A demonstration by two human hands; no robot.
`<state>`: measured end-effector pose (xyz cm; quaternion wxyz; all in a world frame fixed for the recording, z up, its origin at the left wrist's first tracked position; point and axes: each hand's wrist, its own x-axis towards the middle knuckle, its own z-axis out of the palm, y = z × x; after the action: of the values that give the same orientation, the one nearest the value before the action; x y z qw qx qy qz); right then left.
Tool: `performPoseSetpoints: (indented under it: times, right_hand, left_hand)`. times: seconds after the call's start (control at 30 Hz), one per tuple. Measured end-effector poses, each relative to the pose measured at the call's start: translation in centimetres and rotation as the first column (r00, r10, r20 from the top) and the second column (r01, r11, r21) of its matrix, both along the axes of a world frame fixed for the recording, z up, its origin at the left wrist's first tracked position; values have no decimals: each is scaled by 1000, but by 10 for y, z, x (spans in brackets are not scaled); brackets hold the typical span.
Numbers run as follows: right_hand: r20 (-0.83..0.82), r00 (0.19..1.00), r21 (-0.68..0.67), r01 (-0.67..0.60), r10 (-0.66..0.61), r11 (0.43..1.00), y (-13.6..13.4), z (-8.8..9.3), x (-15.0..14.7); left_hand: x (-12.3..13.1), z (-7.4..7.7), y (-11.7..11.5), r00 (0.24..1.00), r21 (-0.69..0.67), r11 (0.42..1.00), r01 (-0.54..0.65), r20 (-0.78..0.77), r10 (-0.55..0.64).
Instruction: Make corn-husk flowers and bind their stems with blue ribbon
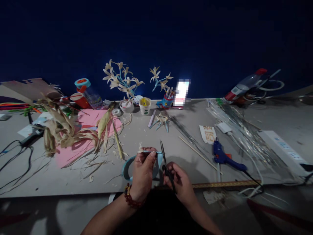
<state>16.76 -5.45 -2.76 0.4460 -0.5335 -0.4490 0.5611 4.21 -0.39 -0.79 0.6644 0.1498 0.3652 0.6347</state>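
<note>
Between thumb and fingers, my left hand (146,166) pinches a thin flower stem (153,152) wrapped in light blue tape, with a small pale husk flower (141,148) at its left end. A loop of light blue tape (126,169) hangs beside and behind this hand. My right hand (177,179) is closed around the handles of black scissors (165,163). Their blades point up, close to the stem's right end; I cannot tell whether they touch it. Farther back on the table lie several finished husk flowers (161,120) with blue stems.
Dried corn husks (66,130) and pink paper (73,155) cover the left side. Husk flower branches (119,76) stand in a cup at the back. Thin wires (188,130), a wooden stick (195,150), a blue glue gun (226,157) and a power strip (281,148) lie right.
</note>
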Motion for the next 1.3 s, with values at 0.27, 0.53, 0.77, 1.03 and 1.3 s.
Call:
performPoseSetpoints:
  times: [0.27, 0.53, 0.77, 1.03, 1.3]
  right_hand:
    - [-84, 996, 4, 4, -3, 1000, 0, 0, -4]
    - [-9, 998, 124, 58, -58, 991, 3, -4, -9]
    - [46, 996, 110, 77, -83, 991, -1, -14, -11]
    - [103, 988, 146, 102, -118, 984, -3, -18, -11]
    - [-24, 990, 119, 138, -136, 983, -5, -17, -16]
  left_hand:
    - [4, 2, -1, 1000, -34, 999, 4, 14, -3]
    - [9, 0, 0, 998, -52, 999, 14, 56, -11]
    - [10, 3, 0, 997, -46, 999, 12, 75, -9]
    - [13, 1, 0, 998, -63, 998, -1, 56, 5]
    - [14, 3, -2, 999, -53, 999, 7, 50, -5]
